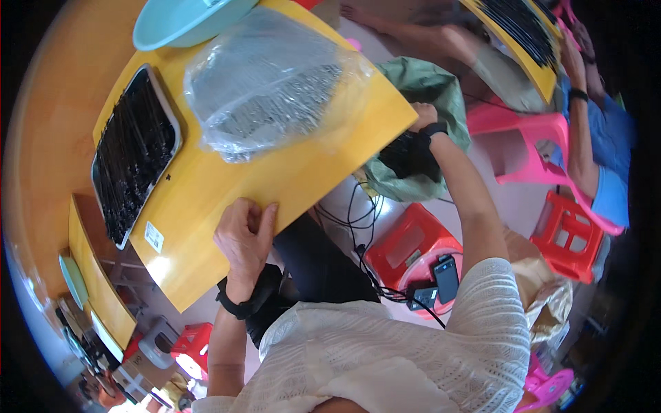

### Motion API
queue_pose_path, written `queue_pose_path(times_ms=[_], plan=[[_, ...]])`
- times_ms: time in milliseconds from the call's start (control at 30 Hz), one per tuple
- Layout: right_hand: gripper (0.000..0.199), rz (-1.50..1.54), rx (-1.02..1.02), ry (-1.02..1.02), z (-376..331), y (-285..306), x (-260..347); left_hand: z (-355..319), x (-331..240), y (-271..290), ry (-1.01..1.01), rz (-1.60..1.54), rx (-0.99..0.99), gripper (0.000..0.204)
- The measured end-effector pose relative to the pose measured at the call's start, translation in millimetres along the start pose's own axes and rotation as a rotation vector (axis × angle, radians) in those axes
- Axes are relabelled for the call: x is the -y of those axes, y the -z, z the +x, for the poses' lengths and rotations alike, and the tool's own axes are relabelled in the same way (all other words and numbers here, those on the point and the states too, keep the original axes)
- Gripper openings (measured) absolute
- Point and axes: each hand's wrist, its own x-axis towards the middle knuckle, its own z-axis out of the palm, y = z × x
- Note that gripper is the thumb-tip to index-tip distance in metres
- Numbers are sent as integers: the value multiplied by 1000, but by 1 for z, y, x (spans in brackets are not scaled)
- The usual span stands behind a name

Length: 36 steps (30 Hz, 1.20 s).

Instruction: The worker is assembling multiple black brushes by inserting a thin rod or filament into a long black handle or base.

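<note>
My left hand (245, 233) rests at the near edge of the yellow table (303, 186), its fingers curled in and nothing visible in them. My right hand (424, 115) is by the table's right corner, above the mouth of a green woven sack (451, 89). Its fingers are mostly hidden, so I cannot see whether it grips anything. Dark material (403, 158) shows inside the sack below my right wrist. Ahead of my left hand lies a clear plastic bag (241, 69) full of small, thin grey pieces. To its left, a shallow tray (134, 151) holds many thin black pieces.
A light-blue basin (186, 24) stands at the table's far edge. Below the right side are a red stool (406, 237), dark cables (365, 213) and small black devices (446, 277). Another person (585, 138) sits at the right near a pink chair (516, 131).
</note>
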Motion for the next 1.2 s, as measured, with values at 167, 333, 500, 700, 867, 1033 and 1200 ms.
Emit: queue_pose_path(times_ms=[167, 333, 500, 700, 867, 1033, 1200], plan=[[20, 14, -78, 286, 83, -40, 23, 2, 8, 0, 1, 15, 9, 28], [20, 66, -124, 745, 155, -7, 227, -4, 13, 2, -59, 51, -39, 25], [20, 187, -114, 1147, 124, 0, 435, -3, 8, -5, -79, -45, 2, 28], [19, 302, -51, 1318, 82, -11, 515, -7, 8, -5, -74, -3, 20, 29], [19, 322, 8, 1280, 97, -42, 496, -8, 5, -6, -69, 5, 29, 29], [18, 349, 63, 1199, 115, -69, 460, -7, 4, -9, -76, -1, 35, 29], [18, 346, 127, 1027, 138, -105, 373, -5, 5, -11, -87, -1, 44, 27]])
